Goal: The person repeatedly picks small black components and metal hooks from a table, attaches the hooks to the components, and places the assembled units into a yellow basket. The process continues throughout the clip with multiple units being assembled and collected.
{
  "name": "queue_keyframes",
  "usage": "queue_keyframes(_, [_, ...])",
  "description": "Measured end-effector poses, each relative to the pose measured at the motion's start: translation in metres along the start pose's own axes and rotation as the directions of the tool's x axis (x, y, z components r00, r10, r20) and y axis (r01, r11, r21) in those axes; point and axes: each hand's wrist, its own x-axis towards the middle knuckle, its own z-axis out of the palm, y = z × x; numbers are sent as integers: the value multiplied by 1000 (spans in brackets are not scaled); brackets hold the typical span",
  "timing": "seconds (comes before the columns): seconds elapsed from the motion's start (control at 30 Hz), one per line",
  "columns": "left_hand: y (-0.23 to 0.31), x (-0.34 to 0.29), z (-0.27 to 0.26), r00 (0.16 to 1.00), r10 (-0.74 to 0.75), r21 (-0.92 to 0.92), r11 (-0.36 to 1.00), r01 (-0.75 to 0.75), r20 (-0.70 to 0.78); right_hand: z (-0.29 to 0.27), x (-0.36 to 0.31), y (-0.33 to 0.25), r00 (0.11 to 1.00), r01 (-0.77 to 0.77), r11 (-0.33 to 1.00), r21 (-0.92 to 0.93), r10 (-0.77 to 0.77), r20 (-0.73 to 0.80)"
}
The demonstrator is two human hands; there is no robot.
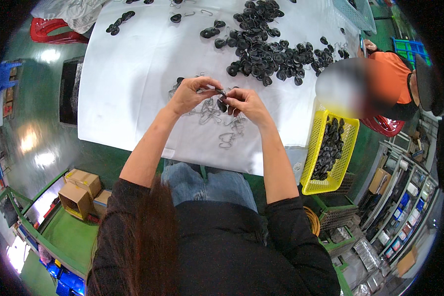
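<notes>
Over the near part of the white-covered table (118, 98), my two hands meet fingertip to fingertip. My left hand (195, 92) pinches at a small dark part (222, 92); whether a wire hook is in it I cannot make out. With thumb and fingers closed, my right hand (247, 104) grips a small black rounded part (222, 105) from the other side. My fingers hide much of both. Below them lie loose bent wire hooks (209, 114), with several more wire hooks (226, 139) closer to the table's front edge.
A large heap of black rounded parts (261, 49) spreads across the table's far side. At right, a yellow basket (351, 148) holds similar parts. Beyond it sits a person in orange and black (387, 81). Cardboard boxes (81, 185) stand at lower left, a shelf rack (404, 207) at lower right.
</notes>
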Motion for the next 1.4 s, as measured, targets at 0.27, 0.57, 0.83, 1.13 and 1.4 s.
queue_keyframes(0.27, [-20, -18, 27, 953, -201, -635, 773, 13, -226, 17, -14, -2, 951, 82, 993, 90, -50, -306])
queue_keyframes(0.57, [-34, -5, 81, 854, -469, -700, 688, 192, -226, 15, -19, 7, 759, 72, 310, -948, -634, -150])
queue_keyframes(0.83, [-36, 43, 40, 812, -556, -672, 671, 313, -177, -9, 19, 37, 807, -329, 487, -809, -300, -509])
queue_keyframes(1.13, [-64, 112, 60, 886, 109, 581, 789, 198, -451, -56, 28, 67, 645, -77, 768, -636, -448, -619])
queue_keyframes(1.4, [-59, 98, 74, 965, -206, 276, 929, 245, -164, -54, 52, 43, 630, 67, 674, -735, -600, -493])
